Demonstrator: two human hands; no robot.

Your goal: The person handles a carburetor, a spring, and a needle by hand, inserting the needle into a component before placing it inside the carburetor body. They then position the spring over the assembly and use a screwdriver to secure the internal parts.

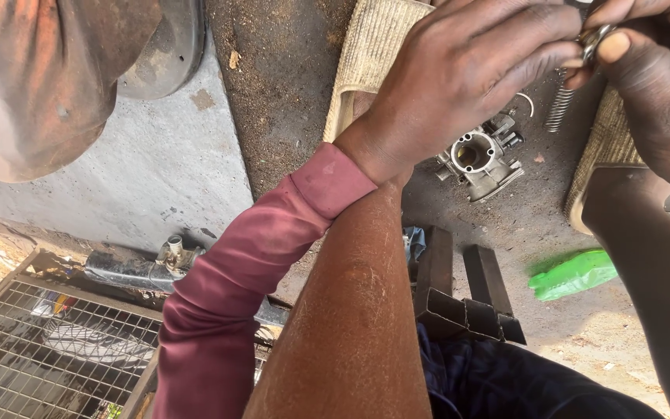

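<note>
Left hand (pixel 459 74) and right hand (pixel 653 70): both pinching one small shiny metal part (pixel 595 39) | one coiled steel spring (pixel 560 109) hanging | one cast-metal carburetor (pixel 478 159) on gritty ground (pixel 288 77)

Dirt ground (pixel 288 93) carries a metal carburetor (pixel 478 159), a green plastic bottle (pixel 574 275) and dark square steel tubes (pixel 467 299).

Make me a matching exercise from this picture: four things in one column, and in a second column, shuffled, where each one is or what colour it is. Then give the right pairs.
Things
1. carburetor
2. spring
3. plastic bottle
4. wire grate

Places and colours
A. bright green, lying on the dirt at the right
B. hanging below the fingertips of both hands at the top right
C. bottom-left corner, grey mesh
D. on the ground just beyond the left hand, grey metal with a round opening

Pairs: 1-D, 2-B, 3-A, 4-C
</note>
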